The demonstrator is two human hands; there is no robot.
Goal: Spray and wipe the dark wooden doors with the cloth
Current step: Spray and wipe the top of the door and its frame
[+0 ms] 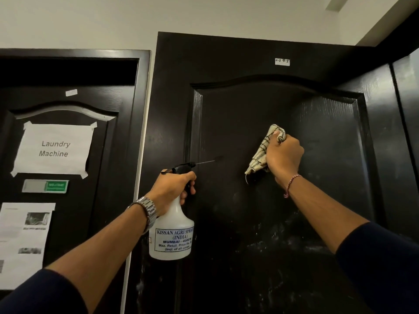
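A dark wooden door [238,114] with a raised arched panel fills the middle and right of the head view. My left hand [172,189] grips the black trigger head of a white spray bottle [172,234], nozzle pointing at the panel. A thin jet leaves the nozzle toward the door. My right hand [283,155] grips a bunched cream checked cloth [263,150] and presses it against the panel, right of the nozzle. Pale streaks and droplets mark the door's lower part.
A second dark door [108,137] stands at the left, with a taped "Laundry Machine" paper sign [54,148], a green sliding sign [45,185] and printed sheets [22,241] on it. A small white label [282,61] sits near the top of the middle door.
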